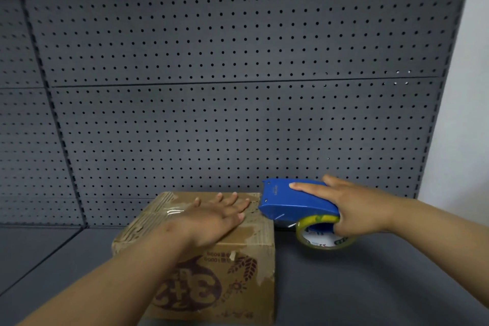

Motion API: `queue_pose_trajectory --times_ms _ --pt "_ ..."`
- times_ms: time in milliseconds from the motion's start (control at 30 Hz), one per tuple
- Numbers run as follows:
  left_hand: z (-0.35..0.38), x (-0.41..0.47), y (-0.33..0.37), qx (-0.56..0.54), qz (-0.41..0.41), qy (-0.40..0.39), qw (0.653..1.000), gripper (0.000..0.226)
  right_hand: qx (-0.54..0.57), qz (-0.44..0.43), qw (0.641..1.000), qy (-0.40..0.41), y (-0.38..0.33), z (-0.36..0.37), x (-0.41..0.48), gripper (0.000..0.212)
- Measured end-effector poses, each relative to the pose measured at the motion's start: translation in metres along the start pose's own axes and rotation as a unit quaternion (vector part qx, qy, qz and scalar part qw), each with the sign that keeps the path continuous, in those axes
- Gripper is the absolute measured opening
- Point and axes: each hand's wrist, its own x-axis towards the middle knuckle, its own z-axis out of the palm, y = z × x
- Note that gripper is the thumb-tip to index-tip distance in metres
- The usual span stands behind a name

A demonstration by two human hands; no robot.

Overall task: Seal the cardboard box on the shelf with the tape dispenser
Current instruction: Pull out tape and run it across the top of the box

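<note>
Two hands: both at work on the grey shelf (pixel 370 286).
Left hand (pixel 211 219): fingers spread flat, pressing down the cardboard box (pixel 225 267) top.
Box: worn, probably light, liable to slide.
Right hand (pixel 354 209): fingers wrapped around the blue tape dispenser (pixel 293 201), its nose at the box's right edge.

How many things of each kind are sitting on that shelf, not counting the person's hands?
Cardboard box: 1
Tape dispenser, blue: 1
Roll of tape, mounted in the dispenser: 1
Total: 3
</note>
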Motion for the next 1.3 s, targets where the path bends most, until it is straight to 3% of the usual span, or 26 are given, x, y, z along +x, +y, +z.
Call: queue_pose_trajectory --times_ms 233,633,1200,1300 --pt "0.002 0.007 -0.005 -0.006 0.000 -0.010 1.000 0.050 0.032 0.011 0.999 -0.013 0.009 0.005 -0.009 0.097" --pt "0.002 0.009 -0.005 -0.008 -0.005 -0.012 1.000 0.049 -0.017 0.047 0.998 -0.022 0.046 0.012 -0.055 0.101" --pt "0.003 0.009 -0.006 -0.008 0.006 -0.002 1.000 0.049 -0.204 -0.008 0.979 -0.015 -0.003 0.003 -0.022 0.063" --pt "0.005 0.011 -0.008 -0.011 0.016 0.006 1.000 0.049 -0.211 -0.021 0.975 -0.070 -0.002 0.030 -0.038 0.061"
